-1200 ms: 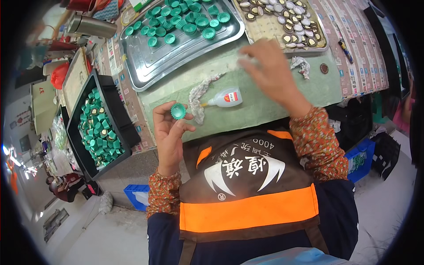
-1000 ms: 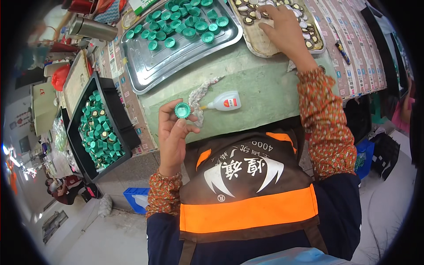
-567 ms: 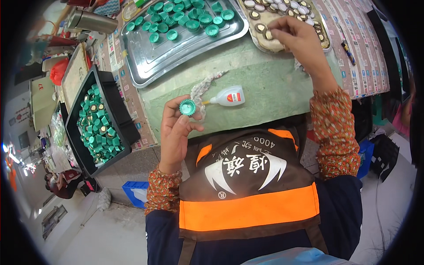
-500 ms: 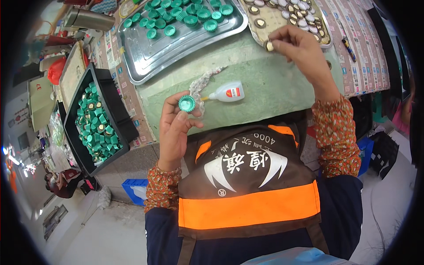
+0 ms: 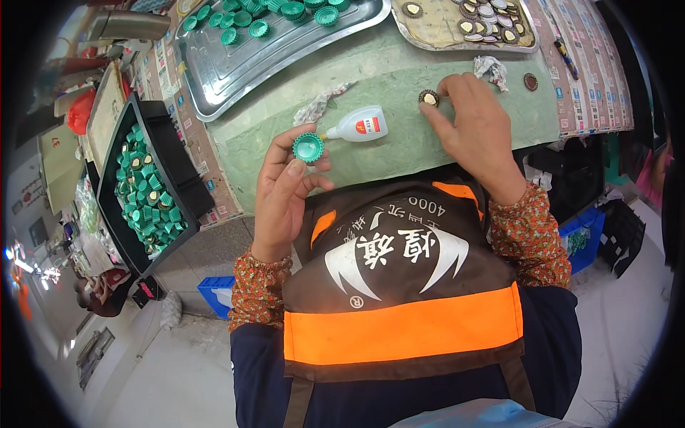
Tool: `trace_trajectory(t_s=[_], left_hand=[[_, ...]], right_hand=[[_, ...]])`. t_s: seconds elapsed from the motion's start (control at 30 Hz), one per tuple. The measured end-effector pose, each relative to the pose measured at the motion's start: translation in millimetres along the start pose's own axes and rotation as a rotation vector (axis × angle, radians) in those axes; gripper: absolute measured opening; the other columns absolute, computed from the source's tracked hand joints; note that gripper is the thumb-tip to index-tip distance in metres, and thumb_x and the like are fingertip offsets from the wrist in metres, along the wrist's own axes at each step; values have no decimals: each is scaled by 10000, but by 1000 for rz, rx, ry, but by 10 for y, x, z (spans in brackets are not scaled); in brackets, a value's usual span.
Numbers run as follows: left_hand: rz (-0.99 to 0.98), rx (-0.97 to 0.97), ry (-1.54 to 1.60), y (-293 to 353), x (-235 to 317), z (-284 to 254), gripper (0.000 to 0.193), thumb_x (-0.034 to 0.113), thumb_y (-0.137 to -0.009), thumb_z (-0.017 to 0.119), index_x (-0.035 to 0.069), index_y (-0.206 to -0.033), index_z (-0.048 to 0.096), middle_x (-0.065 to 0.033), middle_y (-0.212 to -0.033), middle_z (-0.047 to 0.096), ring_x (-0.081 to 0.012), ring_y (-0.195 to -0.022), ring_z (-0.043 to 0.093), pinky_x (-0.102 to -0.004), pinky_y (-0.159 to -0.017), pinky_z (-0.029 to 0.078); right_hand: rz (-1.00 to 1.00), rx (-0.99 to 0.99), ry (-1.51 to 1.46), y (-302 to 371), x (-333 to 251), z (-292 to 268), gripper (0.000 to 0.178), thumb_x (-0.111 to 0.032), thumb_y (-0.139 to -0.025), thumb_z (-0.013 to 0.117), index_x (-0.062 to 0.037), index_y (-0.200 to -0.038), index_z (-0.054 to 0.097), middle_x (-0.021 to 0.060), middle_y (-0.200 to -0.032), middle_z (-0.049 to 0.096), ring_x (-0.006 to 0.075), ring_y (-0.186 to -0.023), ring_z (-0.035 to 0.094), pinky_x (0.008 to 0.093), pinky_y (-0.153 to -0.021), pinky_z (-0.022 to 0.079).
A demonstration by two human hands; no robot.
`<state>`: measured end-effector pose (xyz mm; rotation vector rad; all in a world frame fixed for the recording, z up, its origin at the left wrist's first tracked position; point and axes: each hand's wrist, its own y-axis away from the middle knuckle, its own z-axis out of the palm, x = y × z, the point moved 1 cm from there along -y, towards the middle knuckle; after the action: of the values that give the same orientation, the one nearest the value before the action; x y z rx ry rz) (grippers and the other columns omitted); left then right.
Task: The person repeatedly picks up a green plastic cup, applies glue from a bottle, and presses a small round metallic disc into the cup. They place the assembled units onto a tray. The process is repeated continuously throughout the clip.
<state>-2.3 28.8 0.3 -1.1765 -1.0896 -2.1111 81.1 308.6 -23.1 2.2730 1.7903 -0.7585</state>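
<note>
My left hand (image 5: 277,196) pinches a small green fluted cup (image 5: 308,148) between thumb and fingers, its hollow side facing up. Held at the fingertips of my right hand (image 5: 479,135) is a small brown scalloped disc (image 5: 428,98) with a cream centre. Between the hands, a white squeeze bottle (image 5: 367,125) with a red label lies on its side, its yellowish tip close to the green cup. A crumpled tissue (image 5: 314,108) rests just beyond the cup. Both hands are over the near part of the green work mat (image 5: 385,158).
Loose green cups lie on a metal tray (image 5: 214,89) at the far left. A second tray (image 5: 435,39) carries many discs. At left stands a black bin (image 5: 184,171) of green pieces. Another tissue (image 5: 491,71), a single disc (image 5: 530,81) and a marker pen (image 5: 566,58) lie right.
My right hand has come back from the disc tray toward me, bringing the disc nearer the bottle. The left hand keeps the cup, slightly higher in the picture. The view has shifted.
</note>
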Motion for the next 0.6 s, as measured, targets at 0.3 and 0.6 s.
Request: trace_trajectory(t_s=[0.3, 0.6], left_hand=[[-70, -49, 92, 58, -2, 28, 502, 261, -1024, 557, 13, -1451, 464, -135, -1263, 613, -193, -1083, 628, -349, -867, 596], [-154, -138, 267, 50, -114, 53, 553, 220, -1012, 589, 21, -1496, 409, -139, -1281, 598, -191, -1071, 630, -356, -899, 597]], right_hand=[[-108, 33, -16, 27, -48, 93, 290, -142, -827, 744, -39, -1034, 569, 128, -964, 555, 329, -895, 586, 432, -749, 500], [-242, -174, -568, 28, -614, -182, 328, -31, -822, 700, -11, -1120, 565, 166, -1043, 584, 357, -952, 595, 440, -793, 497]])
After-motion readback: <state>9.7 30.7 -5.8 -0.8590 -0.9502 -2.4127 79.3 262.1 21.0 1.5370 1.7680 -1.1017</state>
